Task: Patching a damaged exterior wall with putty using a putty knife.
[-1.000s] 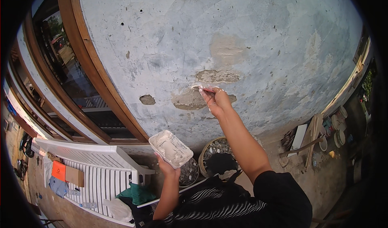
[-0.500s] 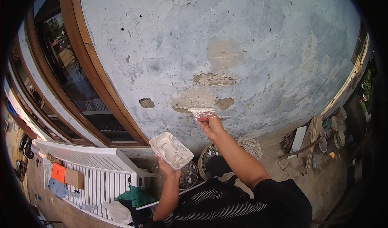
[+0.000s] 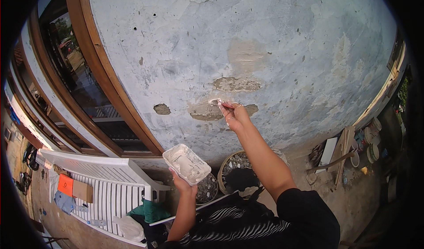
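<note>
My left hand (image 3: 184,185) grips a white rectangular tub (image 3: 204,168) from below, its fingers wrapped on the near side. Pale filler paste (image 3: 187,161) lies inside the tub and smears its walls. Closed on a putty knife (image 3: 215,102), my right hand (image 3: 234,115) presses against the pale blue wall (image 3: 185,46). The knife is mostly hidden by the fingers, which are spotted with white paste. It touches the top of a beige patch (image 3: 198,107) with bare plaster along its lower edge. Just above is a longer chipped hole (image 3: 236,84); a smaller hole (image 3: 162,109) sits to the left.
A white slatted bench (image 3: 110,200) stands at lower left, with an orange box (image 3: 65,185), a brown box (image 3: 82,191) and cloths on it. Rubble-filled pots (image 3: 227,169) stand below the wall. Brown-framed windows (image 3: 95,50) are at left; planks (image 3: 342,152) and buckets (image 3: 373,152) lean at right.
My right hand has moved up the wall with the putty knife, from the patch's lower edge to its top. The left hand and tub stay almost still.
</note>
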`<state>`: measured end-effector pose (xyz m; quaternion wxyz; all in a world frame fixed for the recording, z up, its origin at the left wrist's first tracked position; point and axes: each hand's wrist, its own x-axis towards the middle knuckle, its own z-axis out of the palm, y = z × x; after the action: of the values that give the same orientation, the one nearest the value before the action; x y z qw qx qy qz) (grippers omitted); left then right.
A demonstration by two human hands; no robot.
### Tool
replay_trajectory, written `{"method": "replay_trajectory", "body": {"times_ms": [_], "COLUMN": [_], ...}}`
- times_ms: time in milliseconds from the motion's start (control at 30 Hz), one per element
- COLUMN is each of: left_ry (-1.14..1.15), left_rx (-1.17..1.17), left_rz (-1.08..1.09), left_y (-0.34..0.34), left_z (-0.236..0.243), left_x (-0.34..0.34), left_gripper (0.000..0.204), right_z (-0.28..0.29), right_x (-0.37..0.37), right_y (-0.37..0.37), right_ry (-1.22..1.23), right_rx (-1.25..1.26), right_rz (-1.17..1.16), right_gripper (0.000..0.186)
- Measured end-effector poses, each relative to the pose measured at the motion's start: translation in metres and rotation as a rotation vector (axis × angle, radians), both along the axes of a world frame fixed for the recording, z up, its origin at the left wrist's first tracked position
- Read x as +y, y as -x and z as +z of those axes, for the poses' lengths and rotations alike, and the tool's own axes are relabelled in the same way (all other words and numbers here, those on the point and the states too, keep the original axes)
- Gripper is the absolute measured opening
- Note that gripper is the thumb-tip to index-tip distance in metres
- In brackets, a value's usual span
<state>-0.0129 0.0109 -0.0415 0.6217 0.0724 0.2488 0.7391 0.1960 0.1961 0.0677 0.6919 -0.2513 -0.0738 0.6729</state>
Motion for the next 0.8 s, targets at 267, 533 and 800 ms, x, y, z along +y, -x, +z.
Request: {"method": "replay_trajectory", "body": {"times_ms": [267, 533, 800], "left_ry": [0.004, 0.008, 0.002], "left_rx": [0.016, 0.040, 0.021], "left_rz": [0.006, 0.023, 0.016], "left_y": [0.001, 0.002, -0.006], "left_z": [-0.003, -0.009, -0.003], "left_x": [-0.005, -0.006, -0.005], "left_gripper": [0.063, 0.063, 0.062], "right_z": [0.010, -0.038, -0.032], "right_x": [-0.024, -0.074, -0.001], "right_y": [-0.019, -0.003, 0.027], "right_ry": [-0.049, 0.001, 0.074], "right_rx": [0.089, -0.055, -0.015], "right_rz": [-0.014, 0.063, 0.045], "right_gripper": [0.011, 0.014, 0.009]}}
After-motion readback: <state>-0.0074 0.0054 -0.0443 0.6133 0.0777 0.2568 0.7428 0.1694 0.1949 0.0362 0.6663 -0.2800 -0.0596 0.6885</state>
